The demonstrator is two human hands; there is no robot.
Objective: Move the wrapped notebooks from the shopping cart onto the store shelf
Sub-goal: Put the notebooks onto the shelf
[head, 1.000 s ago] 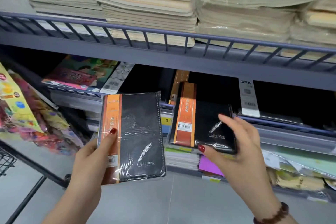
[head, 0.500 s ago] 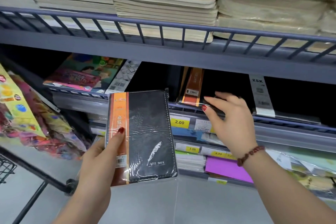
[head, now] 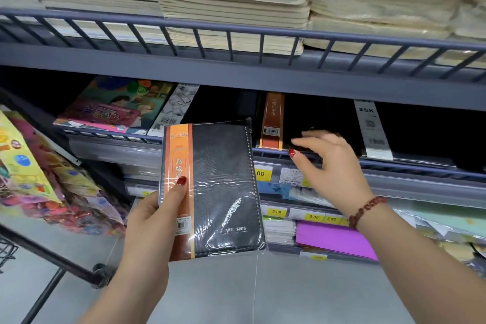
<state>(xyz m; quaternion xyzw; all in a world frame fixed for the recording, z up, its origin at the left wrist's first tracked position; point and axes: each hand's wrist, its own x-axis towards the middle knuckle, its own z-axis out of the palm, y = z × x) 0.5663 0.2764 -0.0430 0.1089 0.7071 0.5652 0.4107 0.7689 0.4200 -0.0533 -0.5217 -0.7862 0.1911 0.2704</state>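
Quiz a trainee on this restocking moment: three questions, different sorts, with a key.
1. True or false: the left hand holds a wrapped notebook.
2. The right hand reaches toward: A) a cash register; B) the shelved notebook with the orange band; C) a ladder.
3. Fill in: the held notebook's cover reads NOTE ____.
Key: 1 true; 2 B; 3 BOOK.

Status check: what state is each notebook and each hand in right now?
Black plastic-wrapped notebook with orange spine band: held upright, not shelved.
Second black-and-orange wrapped notebook: lying on the grey metal shelf.
Left hand: grips the first notebook at its orange band.
Right hand: fingers relaxed at the shelf rail, holding nothing.
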